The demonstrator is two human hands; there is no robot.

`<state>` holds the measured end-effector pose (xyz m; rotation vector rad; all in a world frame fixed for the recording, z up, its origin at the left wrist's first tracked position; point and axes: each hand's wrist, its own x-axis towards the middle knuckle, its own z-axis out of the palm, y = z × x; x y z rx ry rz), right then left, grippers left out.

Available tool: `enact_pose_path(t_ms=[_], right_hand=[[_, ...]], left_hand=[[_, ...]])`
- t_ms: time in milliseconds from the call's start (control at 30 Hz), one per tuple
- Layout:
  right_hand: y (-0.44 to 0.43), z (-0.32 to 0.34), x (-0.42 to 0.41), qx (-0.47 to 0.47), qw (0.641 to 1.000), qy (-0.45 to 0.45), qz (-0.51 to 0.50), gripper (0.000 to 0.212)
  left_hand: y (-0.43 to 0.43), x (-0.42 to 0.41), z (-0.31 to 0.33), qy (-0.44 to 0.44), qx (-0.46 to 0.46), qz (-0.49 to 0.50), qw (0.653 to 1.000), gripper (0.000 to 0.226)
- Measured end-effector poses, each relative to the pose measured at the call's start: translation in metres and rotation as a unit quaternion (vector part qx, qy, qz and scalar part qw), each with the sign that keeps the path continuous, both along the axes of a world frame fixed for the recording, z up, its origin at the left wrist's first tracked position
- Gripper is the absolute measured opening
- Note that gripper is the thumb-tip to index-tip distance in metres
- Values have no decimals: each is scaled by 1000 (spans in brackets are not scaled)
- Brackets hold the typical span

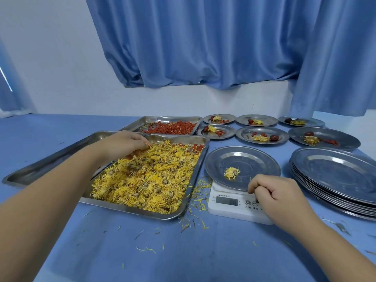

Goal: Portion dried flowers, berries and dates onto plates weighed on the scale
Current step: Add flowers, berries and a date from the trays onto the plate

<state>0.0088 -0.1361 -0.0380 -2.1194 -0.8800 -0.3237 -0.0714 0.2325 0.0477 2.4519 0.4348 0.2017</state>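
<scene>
- Right hand point(274, 193): fingers curled over the scale point(227, 208) front, by the plate rim; whether it pinches anything cannot be told.
- Plate point(262, 159) sits on the scale and carries a single flower point(232, 173).
- Left hand point(122, 143): fingers dug in, grasping dried flowers point(146, 180) at the far end of their tray point(132, 208).
- Stack of plates point(335, 176) on the counter point(183, 251), right.
- Berries point(171, 127) in the far tray; six filled plates point(262, 135) beside it.

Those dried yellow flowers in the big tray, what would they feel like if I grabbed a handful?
Probably light and brittle: loose petals lie scattered on the cloth beside the tray, so the flowers likely shed when handled. Their thin petals look tangled, so a pinch may drag neighbours along. The single flower on the plate lies flat, unlikely to roll.
</scene>
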Motion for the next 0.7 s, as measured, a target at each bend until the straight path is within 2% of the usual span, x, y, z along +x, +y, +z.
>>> enact_pose_path(t_ms=[233,600,700], right_hand=[[-1,1,1,-7,1000,4,0,34],[-4,2,9,30,999,-27,-5,30],[-6,3,10,38,999,-29,-8,25]], left_hand=[[-25,14,1,-29,-85,-2,996,26],[-120,67,-9,-60,-67,-162,983,5],[-153,89,-12,-72,-56,-190,977,7]])
